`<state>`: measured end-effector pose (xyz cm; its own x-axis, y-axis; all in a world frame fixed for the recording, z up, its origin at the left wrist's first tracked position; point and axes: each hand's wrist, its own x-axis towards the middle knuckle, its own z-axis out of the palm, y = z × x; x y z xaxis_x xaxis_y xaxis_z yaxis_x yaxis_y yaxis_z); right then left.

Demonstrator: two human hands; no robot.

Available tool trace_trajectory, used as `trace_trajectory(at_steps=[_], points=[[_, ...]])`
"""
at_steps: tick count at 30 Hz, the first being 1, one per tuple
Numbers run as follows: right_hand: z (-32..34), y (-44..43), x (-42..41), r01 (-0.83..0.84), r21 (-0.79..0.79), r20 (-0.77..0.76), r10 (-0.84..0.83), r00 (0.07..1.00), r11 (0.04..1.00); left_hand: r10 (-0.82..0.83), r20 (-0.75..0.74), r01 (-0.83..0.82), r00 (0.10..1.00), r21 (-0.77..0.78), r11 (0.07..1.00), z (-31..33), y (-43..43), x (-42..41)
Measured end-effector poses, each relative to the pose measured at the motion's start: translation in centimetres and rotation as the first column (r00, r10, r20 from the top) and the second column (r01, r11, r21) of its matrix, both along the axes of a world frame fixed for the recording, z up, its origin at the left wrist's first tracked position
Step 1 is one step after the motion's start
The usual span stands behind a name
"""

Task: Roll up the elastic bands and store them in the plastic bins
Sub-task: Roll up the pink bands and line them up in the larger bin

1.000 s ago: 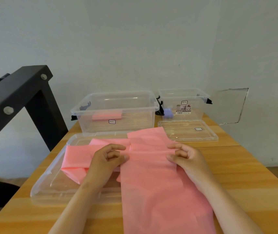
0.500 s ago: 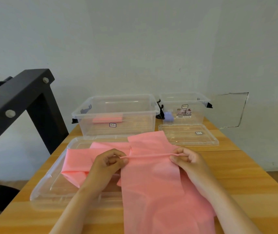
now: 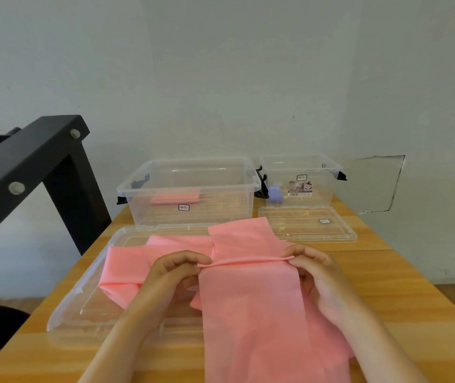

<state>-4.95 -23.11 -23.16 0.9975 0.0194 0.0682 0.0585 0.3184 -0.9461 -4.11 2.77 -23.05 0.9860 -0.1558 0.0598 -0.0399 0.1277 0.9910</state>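
Note:
A long pink elastic band (image 3: 251,308) lies across the wooden table toward me, its far end turned over into a thin roll. My left hand (image 3: 176,275) pinches the roll's left end and my right hand (image 3: 314,269) pinches its right end. More pink band (image 3: 137,266) lies bunched on a clear lid at the left. Behind stands a large clear bin (image 3: 190,186) with one rolled pink band (image 3: 175,199) inside. A smaller clear bin (image 3: 300,175) stands to its right, holding a small lilac item (image 3: 274,193).
A large clear lid (image 3: 82,305) lies under the bunched band; a smaller lid (image 3: 307,225) lies before the small bin. A black metal frame (image 3: 27,167) rises at the left of the table (image 3: 386,286). The wall is close behind the bins.
Both hands have turned the band's far edge over from a flat fold into a thin tight roll, held at both ends. The view has tilted slightly.

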Motion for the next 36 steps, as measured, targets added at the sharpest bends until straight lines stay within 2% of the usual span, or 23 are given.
trace_trajectory(at_steps=[2, 4, 7, 9, 14, 18, 23, 27, 29, 31, 33, 36], points=[[-0.01, 0.09, 0.07, 0.017, -0.006, -0.041, -0.017, 0.999, 1.000, 0.021, 0.008, -0.021, 1.000, -0.020, 1.000, 0.14, -0.10, -0.10], [0.06, 0.21, 0.00, 0.019, -0.028, -0.042, -0.020, 0.999, 0.999, 0.054, 0.070, -0.056, 0.996, 0.022, 0.998, 0.28, -0.29, -0.25], [-0.13, 0.14, -0.28, 0.044, -0.259, 0.020, -0.041, 0.999, 0.965, 0.068, 0.158, -0.092, 0.985, 0.150, 0.984, 0.13, -0.48, -0.32], [-0.31, 0.08, -0.35, 0.095, -0.384, 0.049, -0.083, 0.995, 0.918, 0.088, 0.181, -0.122, 0.979, 0.182, 0.976, -0.09, -0.41, -0.13], [-0.41, 0.47, -0.15, 0.160, -0.473, 0.126, -0.114, 0.985, 0.866, 0.132, 0.205, -0.172, 0.970, 0.191, 0.966, -0.21, -0.48, 0.17], [-0.38, 0.51, -0.13, 0.146, -0.447, 0.141, -0.091, 0.986, 0.883, 0.082, 0.180, -0.117, 0.980, 0.198, 0.973, -0.09, -0.58, -0.04], [0.11, 0.38, -0.28, 0.054, -0.212, 0.068, -0.040, 0.997, 0.976, 0.068, 0.095, -0.072, 0.993, 0.041, 0.997, 0.31, -0.39, -0.31], [0.04, 0.28, -0.17, 0.025, -0.162, 0.025, -0.021, 0.999, 0.986, 0.053, 0.043, -0.052, 0.998, -0.020, 0.998, 0.44, -0.20, -0.30], [0.19, 0.33, -0.37, 0.012, -0.167, 0.025, -0.008, 1.000, 0.986, 0.059, 0.061, -0.057, 0.996, -0.031, 0.998, 0.50, -0.27, -0.41], [0.16, 0.29, -0.43, 0.031, -0.209, 0.041, -0.023, 0.999, 0.977, 0.095, 0.128, -0.103, 0.987, 0.051, 0.993, 0.31, -0.31, -0.30], [0.05, 0.26, -0.44, 0.072, -0.285, 0.057, -0.058, 0.997, 0.956, 0.113, 0.186, -0.141, 0.976, 0.147, 0.979, 0.13, -0.38, -0.24], [-0.06, 0.33, -0.47, 0.103, -0.409, 0.087, -0.074, 0.993, 0.906, 0.143, 0.220, -0.185, 0.965, 0.185, 0.965, -0.06, -0.44, -0.09]])
